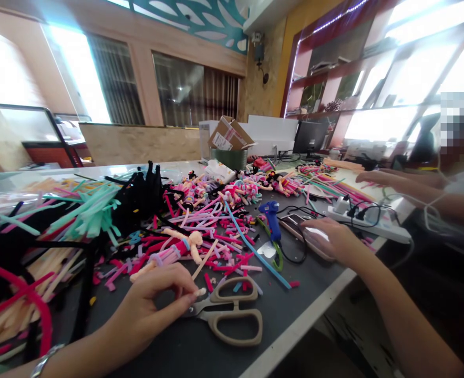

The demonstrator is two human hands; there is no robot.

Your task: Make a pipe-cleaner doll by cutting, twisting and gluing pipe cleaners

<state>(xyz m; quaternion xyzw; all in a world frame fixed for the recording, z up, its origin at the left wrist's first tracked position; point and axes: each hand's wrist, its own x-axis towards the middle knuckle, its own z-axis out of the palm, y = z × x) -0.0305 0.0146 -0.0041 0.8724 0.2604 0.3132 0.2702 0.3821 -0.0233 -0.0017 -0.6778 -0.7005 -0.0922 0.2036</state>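
Note:
My left hand pinches a short cream piece of pipe cleaner between thumb and forefinger. Right under those fingertips lies a pair of scissors with beige handles, its blades partly hidden by the hand. A pipe-cleaner doll with a cream head and pink and lilac body rests just behind my left hand. On the right, my right hand reaches over a phone, fingers stretched out and touching its screen side. A blue glue gun stands beside the phone, left of it.
Cut pipe-cleaner bits litter the dark table. Bundles of mint and black pipe cleaners pile up at left. Finished dolls lie behind. A white power strip with cables sits at right, near another person's arm.

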